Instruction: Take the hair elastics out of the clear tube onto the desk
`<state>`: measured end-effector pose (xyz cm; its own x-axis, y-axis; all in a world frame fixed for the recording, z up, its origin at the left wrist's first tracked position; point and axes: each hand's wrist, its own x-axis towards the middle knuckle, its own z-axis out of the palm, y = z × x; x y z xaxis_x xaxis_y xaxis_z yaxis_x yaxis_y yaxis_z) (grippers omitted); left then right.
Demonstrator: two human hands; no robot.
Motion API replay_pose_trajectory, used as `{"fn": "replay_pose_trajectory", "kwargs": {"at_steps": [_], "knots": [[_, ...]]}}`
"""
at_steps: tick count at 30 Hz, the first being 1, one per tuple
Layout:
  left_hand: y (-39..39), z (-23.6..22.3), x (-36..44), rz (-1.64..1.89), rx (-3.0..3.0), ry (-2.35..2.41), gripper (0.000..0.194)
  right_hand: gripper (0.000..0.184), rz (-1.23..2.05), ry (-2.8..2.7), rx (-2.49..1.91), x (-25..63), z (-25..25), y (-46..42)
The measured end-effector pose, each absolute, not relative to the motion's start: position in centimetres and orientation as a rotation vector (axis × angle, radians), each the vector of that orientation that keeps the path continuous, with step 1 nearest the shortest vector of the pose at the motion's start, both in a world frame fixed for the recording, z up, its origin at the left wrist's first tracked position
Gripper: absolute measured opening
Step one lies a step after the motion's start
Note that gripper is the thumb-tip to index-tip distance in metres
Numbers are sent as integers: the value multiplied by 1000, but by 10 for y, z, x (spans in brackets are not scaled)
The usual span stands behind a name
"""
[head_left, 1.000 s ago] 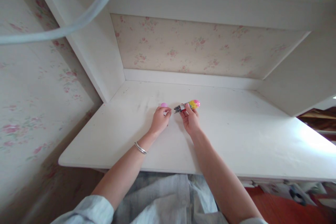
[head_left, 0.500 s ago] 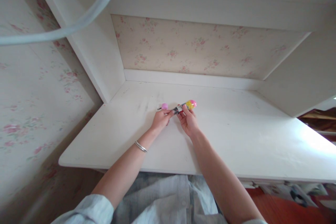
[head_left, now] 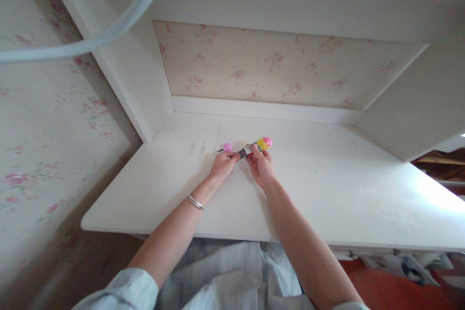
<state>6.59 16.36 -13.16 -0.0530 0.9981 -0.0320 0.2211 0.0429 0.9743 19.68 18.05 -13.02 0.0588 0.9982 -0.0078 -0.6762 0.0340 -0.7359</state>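
Note:
Both hands meet over the white desktop (head_left: 174,189), around a slim item with a wrapper-like look (head_left: 248,150). Its far right end is rounded, yellow and pink; its middle carries black, white and blue print, and I cannot tell its exact kind. My right hand (head_left: 262,169) is closed on it near the coloured end, thumb on top. At the darker left end, my left hand (head_left: 221,167) pinches it between thumb and fingers. Just beyond the left hand shows a small pink round piece (head_left: 227,147) with a dark loop beside it; whether the hand touches it is unclear.
White side panels (head_left: 145,77) and a low back ledge (head_left: 254,107) frame the desktop, with floral wallpaper (head_left: 254,63) behind. A pale curved tube (head_left: 119,26) crosses the upper left, close to the camera. Below the desk's right front edge lie papers or packets (head_left: 403,269).
Almost nothing differs. The slim item has turned very slightly in my fingers, and both hands stay in the same place.

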Motion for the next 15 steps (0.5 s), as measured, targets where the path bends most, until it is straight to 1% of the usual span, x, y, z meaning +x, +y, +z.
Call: {"fn": "replay_pose_trajectory", "kwargs": {"at_steps": [4, 10, 15], "knots": [[164, -131, 63, 1089, 1363, 1492, 30, 33, 1312, -606, -710, 201, -132, 185], [163, -129, 61, 1042, 1438, 1574, 22, 41, 926, -793, -909, 202, -136, 185], [162, -127, 61, 1022, 1458, 1602, 23, 42, 742, -885, -926, 195, -131, 174]]}}
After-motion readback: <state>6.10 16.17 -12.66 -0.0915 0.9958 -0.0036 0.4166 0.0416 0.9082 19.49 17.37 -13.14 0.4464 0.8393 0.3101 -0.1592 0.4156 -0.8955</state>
